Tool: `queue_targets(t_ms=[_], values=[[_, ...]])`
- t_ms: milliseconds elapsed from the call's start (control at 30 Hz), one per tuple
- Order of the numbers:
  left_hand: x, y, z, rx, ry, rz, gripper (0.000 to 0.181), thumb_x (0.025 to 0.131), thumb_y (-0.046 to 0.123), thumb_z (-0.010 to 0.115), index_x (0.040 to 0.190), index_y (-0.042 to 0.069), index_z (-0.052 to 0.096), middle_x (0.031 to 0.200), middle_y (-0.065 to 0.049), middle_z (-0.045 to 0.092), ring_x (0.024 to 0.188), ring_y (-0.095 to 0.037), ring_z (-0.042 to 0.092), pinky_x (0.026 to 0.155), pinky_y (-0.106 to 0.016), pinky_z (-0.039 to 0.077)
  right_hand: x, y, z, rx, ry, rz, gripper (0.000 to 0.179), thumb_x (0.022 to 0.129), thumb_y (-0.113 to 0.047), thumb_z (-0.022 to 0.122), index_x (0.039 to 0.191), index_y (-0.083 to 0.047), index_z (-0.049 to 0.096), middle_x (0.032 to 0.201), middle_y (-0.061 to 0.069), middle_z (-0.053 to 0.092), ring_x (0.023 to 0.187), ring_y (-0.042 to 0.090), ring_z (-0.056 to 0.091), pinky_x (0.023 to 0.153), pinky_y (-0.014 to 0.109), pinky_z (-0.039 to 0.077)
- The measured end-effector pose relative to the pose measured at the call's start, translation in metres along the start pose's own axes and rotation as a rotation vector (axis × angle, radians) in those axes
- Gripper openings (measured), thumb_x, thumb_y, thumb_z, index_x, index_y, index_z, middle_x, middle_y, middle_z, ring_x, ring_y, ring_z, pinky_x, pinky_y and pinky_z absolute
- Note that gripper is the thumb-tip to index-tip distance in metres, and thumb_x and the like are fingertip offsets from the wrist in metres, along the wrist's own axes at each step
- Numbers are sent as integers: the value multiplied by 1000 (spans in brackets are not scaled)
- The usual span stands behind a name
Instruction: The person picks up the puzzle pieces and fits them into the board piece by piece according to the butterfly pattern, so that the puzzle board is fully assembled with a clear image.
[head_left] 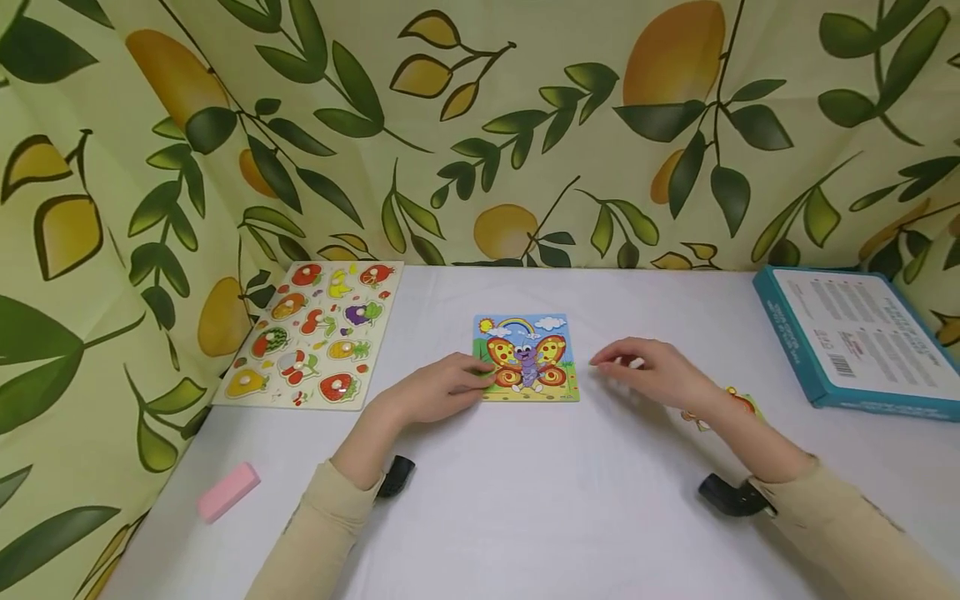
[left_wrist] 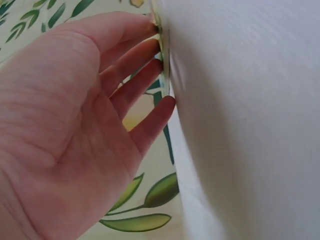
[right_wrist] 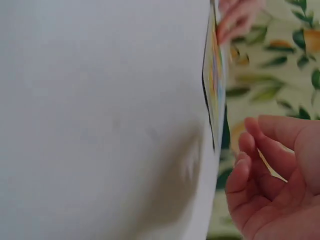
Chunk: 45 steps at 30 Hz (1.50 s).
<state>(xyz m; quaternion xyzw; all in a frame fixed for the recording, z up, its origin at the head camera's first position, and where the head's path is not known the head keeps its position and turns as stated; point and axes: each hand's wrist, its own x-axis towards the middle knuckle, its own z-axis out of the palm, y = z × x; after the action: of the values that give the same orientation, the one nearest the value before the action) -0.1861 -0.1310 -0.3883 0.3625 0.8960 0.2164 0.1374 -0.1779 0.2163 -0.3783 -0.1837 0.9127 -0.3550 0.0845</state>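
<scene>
A square butterfly puzzle (head_left: pixel 528 354) lies flat on the white table, its picture showing a rainbow, a sun and a cloud. At its left edge rests my left hand (head_left: pixel 446 387), fingertips touching the board. The left wrist view shows the fingers of this left hand (left_wrist: pixel 95 100) stretched out and slightly spread. My right hand (head_left: pixel 648 371) hovers just right of the puzzle, apart from it. Its fingers bend loosely with nothing visible between them, as the right wrist view of that hand (right_wrist: pixel 275 175) also shows. Colourful puzzle pieces (head_left: pixel 742 402) lie partly hidden beneath the right forearm.
A fruit peg board (head_left: pixel 311 333) lies at the back left. A pink block (head_left: pixel 228 492) sits near the left edge of the table (head_left: pixel 525 517). At the right is a blue-edged box (head_left: pixel 862 342). Fruit-patterned cloth (head_left: pixel 562 167) hangs behind and to the left.
</scene>
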Motion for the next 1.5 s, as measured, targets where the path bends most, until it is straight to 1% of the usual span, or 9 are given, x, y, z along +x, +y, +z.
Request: queue_targets(t_ms=[167, 400, 500, 700, 867, 1000, 1167, 1333, 1500], values=[[-6, -2, 0, -33, 10, -15, 38, 99, 19, 57, 136, 11, 59, 144, -3, 49, 137, -20, 38, 112, -39, 32, -47, 36, -37, -178, 32, 12, 29, 88, -29, 74, 110, -12, 70, 109, 7, 65, 92, 24, 54, 71, 31, 50], [-8, -1, 0, -23, 16, -21, 39, 99, 18, 56, 137, 13, 58, 143, -3, 49, 137, -21, 38, 111, -40, 33, -78, 71, -51, -283, -38, 100, 50, 73, -36, 84, 112, -10, 66, 125, 25, 54, 112, 42, 40, 86, 62, 39], [-8, -1, 0, -13, 20, -22, 38, 99, 19, 56, 137, 13, 58, 144, -3, 49, 136, -21, 38, 111, -40, 34, -79, 75, -51, -257, -51, 85, 43, 74, -36, 84, 107, -15, 64, 124, 22, 53, 112, 41, 36, 86, 59, 39], [-4, 1, 0, 6, 17, 0, 38, 100, 19, 56, 137, 13, 58, 146, -4, 47, 137, -21, 38, 111, -39, 33, -72, 73, -52, -229, -66, 45, 35, 78, -31, 82, 102, -15, 61, 102, 4, 58, 97, 25, 45, 76, 32, 45], [-1, 2, 1, 7, 9, 17, 38, 100, 19, 55, 138, 12, 57, 147, -4, 47, 138, -21, 37, 112, -39, 32, -75, 69, -58, -289, -84, 124, 60, 74, -39, 84, 114, -2, 59, 104, 8, 61, 94, 26, 52, 80, 41, 51], [0, 3, 0, 3, 10, 13, 38, 100, 19, 55, 137, 12, 58, 146, -4, 47, 138, -21, 38, 111, -39, 33, -82, 70, -63, -307, -130, 172, 54, 73, -34, 85, 110, -1, 62, 101, 7, 62, 90, 25, 54, 73, 34, 53], [-1, 3, -1, 4, 14, 0, 37, 100, 19, 55, 136, 12, 59, 145, -4, 49, 137, -20, 39, 111, -38, 33, -83, 74, -61, -238, -136, 134, 44, 77, -27, 83, 108, -8, 57, 96, 0, 57, 89, 16, 50, 68, 20, 47], [-1, 2, -1, -5, 12, -1, 37, 100, 18, 56, 136, 11, 59, 145, -5, 49, 137, -21, 38, 112, -38, 32, -80, 77, -54, -148, -82, 48, 36, 82, -22, 79, 105, -15, 52, 89, -2, 57, 77, 9, 50, 58, 21, 42], [-1, 2, 0, -11, 14, 4, 38, 99, 17, 56, 136, 10, 58, 145, -5, 49, 137, -22, 39, 112, -39, 32, -66, 67, -41, -75, 11, -36, 19, 92, -18, 69, 109, -15, 63, 89, -2, 62, 72, 10, 52, 55, 23, 44]])
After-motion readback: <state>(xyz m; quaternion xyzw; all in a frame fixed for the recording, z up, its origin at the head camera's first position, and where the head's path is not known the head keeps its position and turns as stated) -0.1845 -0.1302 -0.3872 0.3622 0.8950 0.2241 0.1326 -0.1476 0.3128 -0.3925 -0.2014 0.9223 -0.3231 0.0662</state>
